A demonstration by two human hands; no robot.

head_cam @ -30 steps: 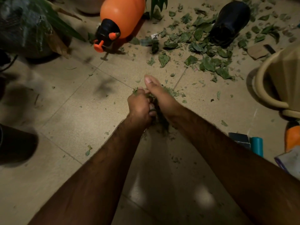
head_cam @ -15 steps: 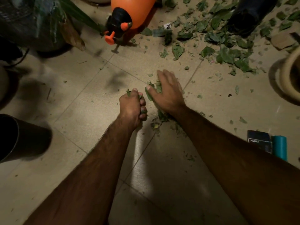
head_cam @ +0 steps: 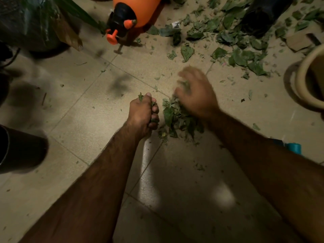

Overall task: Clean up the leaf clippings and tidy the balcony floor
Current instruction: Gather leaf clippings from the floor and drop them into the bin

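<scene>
on the tiled floor (head_cam: 91, 120), left hand (head_cam: 142, 114) fists leaf clippings (head_cam: 177, 118) (right hand (head_cam: 196, 95) blurred, grip unclear).

Your left hand (head_cam: 142, 114) is balled in a fist, knuckles up, its forearm reaching in from lower left. Your right hand (head_cam: 196, 95) is blurred, fingers (head_cam: 184, 74) spread and curled downward, just beside the left, arm stretched from the right.

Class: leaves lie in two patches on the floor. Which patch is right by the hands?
The small heap between left hand and right hand; the scattered patch lies farther off.
</scene>
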